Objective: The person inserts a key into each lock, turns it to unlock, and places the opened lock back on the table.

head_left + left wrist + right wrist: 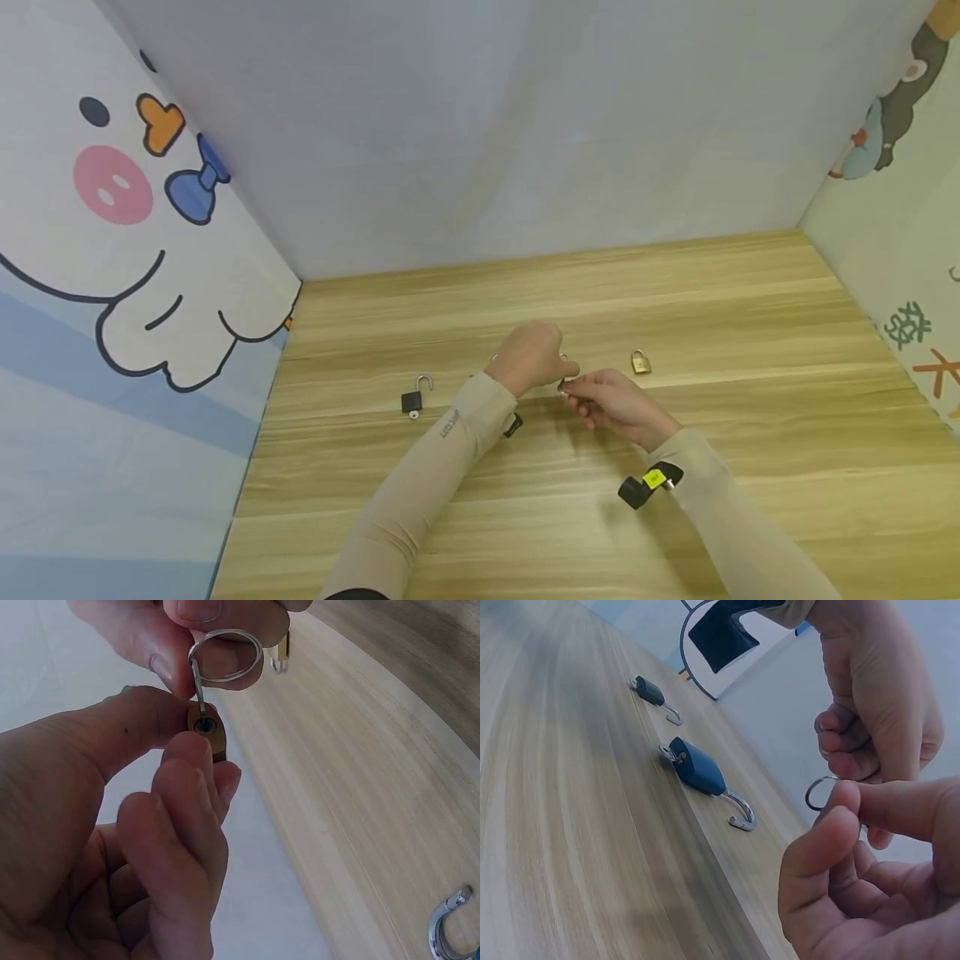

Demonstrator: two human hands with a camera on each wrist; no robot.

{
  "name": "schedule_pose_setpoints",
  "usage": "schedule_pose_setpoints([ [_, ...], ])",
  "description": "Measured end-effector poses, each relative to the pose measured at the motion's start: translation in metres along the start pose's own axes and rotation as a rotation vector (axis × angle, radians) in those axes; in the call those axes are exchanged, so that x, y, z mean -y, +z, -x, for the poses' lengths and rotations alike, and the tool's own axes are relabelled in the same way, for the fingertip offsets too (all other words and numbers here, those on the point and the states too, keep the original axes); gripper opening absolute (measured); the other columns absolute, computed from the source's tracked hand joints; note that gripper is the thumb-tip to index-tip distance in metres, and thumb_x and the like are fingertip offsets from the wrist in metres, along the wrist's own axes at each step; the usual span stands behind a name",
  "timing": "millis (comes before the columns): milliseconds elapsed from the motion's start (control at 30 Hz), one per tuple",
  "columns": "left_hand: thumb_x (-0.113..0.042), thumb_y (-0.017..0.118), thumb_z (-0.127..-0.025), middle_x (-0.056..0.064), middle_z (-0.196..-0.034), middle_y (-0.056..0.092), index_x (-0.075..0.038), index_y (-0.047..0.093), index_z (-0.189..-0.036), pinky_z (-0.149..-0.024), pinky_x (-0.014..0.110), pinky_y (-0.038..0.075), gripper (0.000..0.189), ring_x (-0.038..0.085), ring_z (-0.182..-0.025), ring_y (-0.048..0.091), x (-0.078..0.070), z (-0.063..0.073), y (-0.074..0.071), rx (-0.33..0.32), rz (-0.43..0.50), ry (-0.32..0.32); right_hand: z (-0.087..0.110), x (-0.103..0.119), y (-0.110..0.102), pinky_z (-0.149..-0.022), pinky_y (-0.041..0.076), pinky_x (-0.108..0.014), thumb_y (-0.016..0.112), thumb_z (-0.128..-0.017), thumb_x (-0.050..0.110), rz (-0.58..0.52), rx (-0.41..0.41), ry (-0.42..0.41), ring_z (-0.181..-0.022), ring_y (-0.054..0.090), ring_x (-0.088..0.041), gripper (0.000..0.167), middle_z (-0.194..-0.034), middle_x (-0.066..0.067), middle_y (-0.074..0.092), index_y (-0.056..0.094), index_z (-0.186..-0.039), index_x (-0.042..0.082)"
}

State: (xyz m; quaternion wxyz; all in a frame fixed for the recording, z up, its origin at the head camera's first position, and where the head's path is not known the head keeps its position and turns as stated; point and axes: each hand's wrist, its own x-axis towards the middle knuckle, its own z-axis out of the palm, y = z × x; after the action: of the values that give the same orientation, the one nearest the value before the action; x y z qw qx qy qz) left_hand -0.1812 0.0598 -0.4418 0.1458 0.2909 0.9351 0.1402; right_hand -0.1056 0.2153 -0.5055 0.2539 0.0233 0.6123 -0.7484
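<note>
In the left wrist view my left hand [142, 802] grips a small brass padlock [217, 742] between thumb and fingers, its keyhole face showing. A thin key [198, 686] on a silver ring [259, 656] is pinched by my right hand [615, 406], with the key's end right at the keyhole. Both hands meet above the middle of the table in the head view, the left hand [528, 358] reaching over from the left. Fingers cover most of the padlock's body. The ring [810, 796] also shows between the fingertips in the right wrist view.
A black padlock [412, 402] with its shackle open lies left on the wooden table [337, 500]. Nearer the hands lies a blue padlock [699, 766], also open, with a key in it. A closed brass padlock [641, 362] lies to the right. Walls enclose the table's back and sides.
</note>
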Motion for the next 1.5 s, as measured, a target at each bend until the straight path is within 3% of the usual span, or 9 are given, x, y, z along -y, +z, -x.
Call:
schedule_pose_setpoints([
  [233, -0.032, 0.074, -0.089, -0.008, -0.045, 0.033, -0.016, 0.042, -0.057, -0.039, 0.018, 0.024, 0.048, 0.004, -0.039, 0.027, -0.001, 0.001, 0.0, 0.045, 0.036, -0.034, -0.002, -0.001, 0.005, -0.056, 0.044, -0.021, 0.053, -0.103, 0.01, -0.055, -0.059, -0.01, -0.064, 0.048, -0.009, 0.024, -0.082, -0.003, 0.058, 0.069, -0.085, 0.006],
  [533, -0.031, 0.075, -0.088, -0.006, -0.045, 0.045, -0.015, 0.047, -0.057, -0.039, 0.018, 0.027, 0.044, 0.005, -0.038, 0.036, 0.005, -0.001, 0.0, 0.019, 0.072, -0.057, -0.003, -0.007, 0.017, -0.057, 0.046, -0.022, 0.055, -0.102, 0.009, -0.12, -0.17, -0.059, -0.065, 0.049, -0.009, 0.021, -0.085, -0.005, 0.06, 0.069, -0.095, -0.004],
  [833, -0.03, 0.074, -0.087, -0.008, -0.048, 0.031, -0.016, 0.039, -0.057, -0.04, 0.019, 0.024, 0.049, 0.004, -0.042, 0.027, 0.008, -0.003, 0.001, -0.012, 0.054, -0.052, -0.006, -0.011, 0.026, -0.055, 0.045, -0.021, 0.058, -0.101, 0.008, -0.154, -0.256, -0.069, -0.067, 0.05, -0.01, 0.019, -0.083, -0.003, 0.064, 0.067, -0.1, -0.01],
  [967, -0.029, 0.073, -0.088, -0.008, -0.046, 0.037, -0.016, 0.041, -0.056, -0.04, 0.019, 0.026, 0.047, 0.004, -0.04, 0.033, 0.009, -0.002, 0.0, -0.003, 0.065, -0.051, -0.008, -0.013, 0.03, -0.059, 0.044, -0.02, 0.053, -0.102, 0.004, -0.254, -0.25, -0.079, -0.07, 0.051, -0.01, 0.019, -0.085, -0.003, 0.063, 0.063, -0.106, -0.012],
  [1133, -0.028, 0.073, -0.089, -0.007, -0.046, 0.035, -0.015, 0.041, -0.057, -0.039, 0.018, 0.025, 0.047, 0.004, -0.04, 0.031, 0.008, -0.001, -0.002, 0.023, 0.104, -0.064, -0.009, -0.014, 0.034, -0.061, 0.044, -0.019, 0.052, -0.101, 0.0, -0.379, -0.259, -0.089, -0.073, 0.052, -0.01, 0.016, -0.086, -0.005, 0.063, 0.067, -0.101, -0.004],
  [1300, -0.026, 0.075, -0.087, -0.008, -0.045, 0.031, -0.016, 0.04, -0.055, -0.039, 0.018, 0.023, 0.048, 0.004, -0.04, 0.026, 0.009, 0.0, 0.001, 0.005, 0.099, -0.065, -0.012, -0.014, 0.039, -0.056, 0.043, -0.018, 0.056, -0.1, 0.001, -0.358, -0.324, -0.098, -0.066, 0.051, -0.009, 0.015, -0.08, -0.004, 0.064, 0.07, -0.094, -0.002],
  [1500, -0.027, 0.076, -0.086, -0.007, -0.047, 0.029, -0.016, 0.038, -0.056, -0.04, 0.018, 0.022, 0.05, 0.004, -0.042, 0.025, 0.012, 0.001, 0.002, -0.006, 0.092, -0.065, -0.014, -0.013, 0.043, -0.055, 0.043, -0.018, 0.056, -0.1, 0.001, -0.323, -0.349, -0.085, -0.065, 0.051, -0.008, 0.018, -0.08, -0.004, 0.063, 0.062, -0.106, -0.015],
])
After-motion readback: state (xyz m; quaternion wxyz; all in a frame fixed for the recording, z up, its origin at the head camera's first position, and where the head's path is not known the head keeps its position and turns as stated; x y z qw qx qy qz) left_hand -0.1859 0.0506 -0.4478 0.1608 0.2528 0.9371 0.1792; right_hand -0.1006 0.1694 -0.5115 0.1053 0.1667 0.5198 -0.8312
